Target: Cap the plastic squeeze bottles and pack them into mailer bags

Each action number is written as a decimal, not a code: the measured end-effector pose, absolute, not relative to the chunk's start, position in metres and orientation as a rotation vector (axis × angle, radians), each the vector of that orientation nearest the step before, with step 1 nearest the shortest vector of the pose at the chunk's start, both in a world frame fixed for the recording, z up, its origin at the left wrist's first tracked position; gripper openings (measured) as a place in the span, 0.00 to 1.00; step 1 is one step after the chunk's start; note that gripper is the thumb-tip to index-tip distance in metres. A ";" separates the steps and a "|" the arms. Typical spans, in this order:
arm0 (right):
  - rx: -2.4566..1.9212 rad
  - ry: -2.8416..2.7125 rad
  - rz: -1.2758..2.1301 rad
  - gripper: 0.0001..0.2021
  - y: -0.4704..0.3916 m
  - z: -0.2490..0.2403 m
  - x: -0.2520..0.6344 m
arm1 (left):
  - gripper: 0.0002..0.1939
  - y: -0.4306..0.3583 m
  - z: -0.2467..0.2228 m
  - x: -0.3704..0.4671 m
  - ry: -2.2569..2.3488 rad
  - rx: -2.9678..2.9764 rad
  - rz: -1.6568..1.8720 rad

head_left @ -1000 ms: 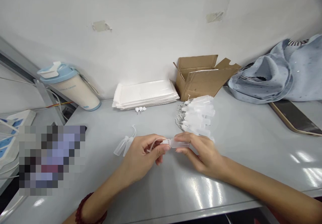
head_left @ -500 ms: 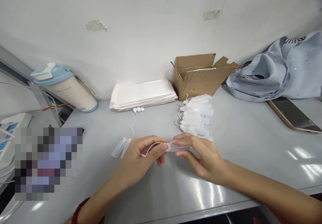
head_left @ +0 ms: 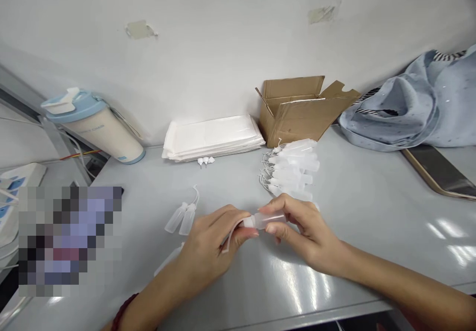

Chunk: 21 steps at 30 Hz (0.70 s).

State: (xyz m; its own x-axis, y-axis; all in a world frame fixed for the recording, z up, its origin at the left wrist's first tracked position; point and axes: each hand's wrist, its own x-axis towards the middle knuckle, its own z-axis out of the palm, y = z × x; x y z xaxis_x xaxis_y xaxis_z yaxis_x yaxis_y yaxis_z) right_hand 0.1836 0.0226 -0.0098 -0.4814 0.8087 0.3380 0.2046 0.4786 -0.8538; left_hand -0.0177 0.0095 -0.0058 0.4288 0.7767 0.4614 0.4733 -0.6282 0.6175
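Note:
A small translucent bottle (head_left: 270, 219) is held level between both hands above the grey table (head_left: 238, 291). My left hand (head_left: 219, 239) pinches its white cap (head_left: 249, 221), and a thin white strap curves back over the palm. The fingers and thumb of my right hand (head_left: 301, 227) grip the bottle's body. Left of my left hand lie two similar bottles (head_left: 182, 217) with thin tails; another bottle (head_left: 168, 260) is partly hidden behind the left wrist. Several more capped bottles (head_left: 293, 165) lie in a pile beyond my right hand.
Along the wall stand a tumbler (head_left: 96, 127), a stack of white packets (head_left: 213, 136) and an open cardboard box (head_left: 301, 120). Three small white tips (head_left: 206, 161) lie before the packets. A blue cloth bag (head_left: 405, 102) and a phone (head_left: 442, 169) are at right, a power strip (head_left: 18, 187) at left.
My left hand has turned around the cap, and its strap has swung with it. My right fingers have shifted on the bottle. Another bottle now shows behind the left wrist.

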 end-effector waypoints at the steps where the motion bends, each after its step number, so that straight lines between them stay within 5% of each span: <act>1: -0.869 -1.914 1.097 0.06 0.023 -0.009 0.183 | 0.07 0.009 -0.007 -0.018 1.057 2.327 1.087; 5: -0.851 -1.870 1.184 0.06 0.024 -0.010 0.182 | 0.06 0.010 -0.003 -0.019 1.149 2.112 0.907; 9: -0.665 -2.003 0.784 0.08 0.027 -0.015 0.182 | 0.20 0.011 0.006 -0.020 1.133 1.735 0.609; 14: -0.522 -2.109 0.531 0.11 0.031 -0.017 0.183 | 0.21 0.010 0.007 -0.020 1.110 1.600 0.542; 21: -0.714 -2.015 0.937 0.06 0.025 -0.009 0.184 | 0.20 0.007 0.003 -0.020 1.101 2.138 0.714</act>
